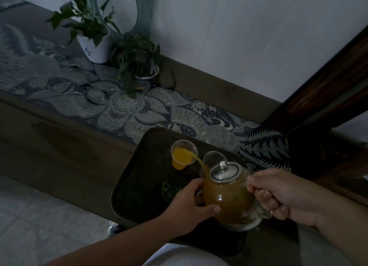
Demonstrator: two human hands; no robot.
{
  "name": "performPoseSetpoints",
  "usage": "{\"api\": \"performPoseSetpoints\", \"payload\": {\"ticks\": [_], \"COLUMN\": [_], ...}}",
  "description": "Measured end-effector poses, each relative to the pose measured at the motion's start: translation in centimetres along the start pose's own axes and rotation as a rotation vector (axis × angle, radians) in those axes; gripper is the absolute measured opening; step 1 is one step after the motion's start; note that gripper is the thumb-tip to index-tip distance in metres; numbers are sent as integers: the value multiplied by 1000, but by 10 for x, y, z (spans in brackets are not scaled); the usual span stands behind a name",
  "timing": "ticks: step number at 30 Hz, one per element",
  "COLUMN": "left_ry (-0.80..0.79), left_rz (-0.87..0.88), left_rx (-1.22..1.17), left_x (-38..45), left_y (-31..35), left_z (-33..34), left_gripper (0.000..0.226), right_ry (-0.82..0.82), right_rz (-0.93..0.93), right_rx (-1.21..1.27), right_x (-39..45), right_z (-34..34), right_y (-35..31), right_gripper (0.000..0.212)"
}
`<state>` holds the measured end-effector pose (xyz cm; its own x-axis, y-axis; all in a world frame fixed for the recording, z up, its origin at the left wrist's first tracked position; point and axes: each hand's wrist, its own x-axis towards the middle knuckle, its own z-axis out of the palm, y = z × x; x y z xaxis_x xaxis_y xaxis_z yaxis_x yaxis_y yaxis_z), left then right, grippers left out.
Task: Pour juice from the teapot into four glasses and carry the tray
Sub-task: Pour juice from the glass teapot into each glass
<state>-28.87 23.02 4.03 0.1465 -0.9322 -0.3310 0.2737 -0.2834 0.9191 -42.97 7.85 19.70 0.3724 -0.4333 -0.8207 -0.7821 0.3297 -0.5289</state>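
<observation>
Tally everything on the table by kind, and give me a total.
Glasses: 3 visible, one with juice, one clear, one dark green; more may be hidden behind the teapot
Teapot: 1
Tray: 1
Potted plants: 2, tall and low
Table runner: 1
Total: 8

Both forearms bare to the frame edge; no sleeves, watch or rings visible on the left hand [191,203] or right hand [286,196]. White garment [185,255] at bottom centre. Lighting dim.
</observation>
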Motion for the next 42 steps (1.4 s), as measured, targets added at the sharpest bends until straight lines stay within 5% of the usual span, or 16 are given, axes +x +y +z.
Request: {"api": "performPoseSetpoints", "payload": {"ticks": [42], "left_ry": [-42], "left_rz": [-36], "left_rx": [-17], "left_x": [9], "left_y": [6], "left_z": [-14], "left_gripper": [67], "right_ry": [9], "right_rz": [-52], "right_rx": [102], "right_x": [7], "right_z": [5], "right_y": [10], "right_gripper": [31]}}
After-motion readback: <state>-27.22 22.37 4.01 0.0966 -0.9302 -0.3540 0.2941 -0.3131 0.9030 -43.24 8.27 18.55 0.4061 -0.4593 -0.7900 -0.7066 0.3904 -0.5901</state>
